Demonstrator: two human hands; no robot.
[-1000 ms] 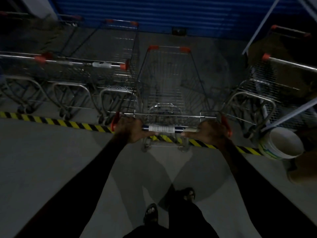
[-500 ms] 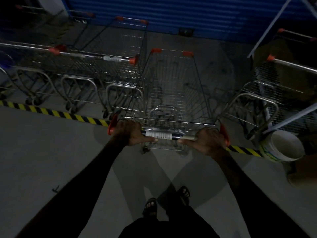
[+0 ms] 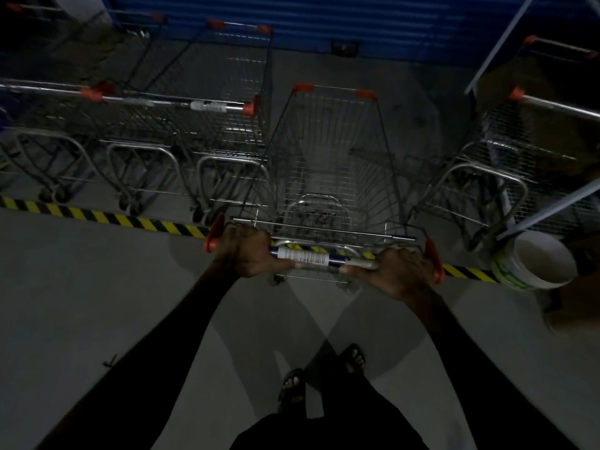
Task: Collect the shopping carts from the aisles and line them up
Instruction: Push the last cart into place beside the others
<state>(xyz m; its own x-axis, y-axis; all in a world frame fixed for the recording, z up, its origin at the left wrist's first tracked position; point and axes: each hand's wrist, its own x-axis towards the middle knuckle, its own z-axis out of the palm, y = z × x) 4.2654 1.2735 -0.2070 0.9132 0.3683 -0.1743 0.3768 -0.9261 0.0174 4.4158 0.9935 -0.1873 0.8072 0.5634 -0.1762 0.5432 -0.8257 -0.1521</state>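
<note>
**Two hands on the bar, one cart going into the row**

Two hands hold the handle bar (image 3: 306,256) of a wire shopping cart (image 3: 334,157), and everything else is best placed from that cart. The left hand (image 3: 245,251) wraps the bar at its left end, just inside the red end cap (image 3: 214,233), fingers curled over the top. The right hand (image 3: 402,271) grips the right end in the same way, with its thumb lying along the bar toward the barcode label (image 3: 303,255) at the middle. A wide grip at both ends likely gives the person steering control, which matters when aiming a cart into a narrow slot.

The cart's basket points away from the person toward the blue shutter (image 3: 357,24) beyond it. Its rear sits over the yellow-and-black floor stripe (image 3: 107,217), so most of the cart is across the line that seems to mark the parking bay. To the cart's left, a row of parked carts (image 3: 181,125) stands side by side, the nearest one just beside it, handles facing the same way. To the cart's right stands another cart (image 3: 493,170), well apart, with a white bucket (image 3: 535,261) near its rear corner on the stripe.

The held cart sits in the gap between the row and the right-hand cart, so the step in hand looks like aligning it with the row. The tight clearance on the left is the likely snag. The light is dim, and the wheels are hard to make out.
</note>
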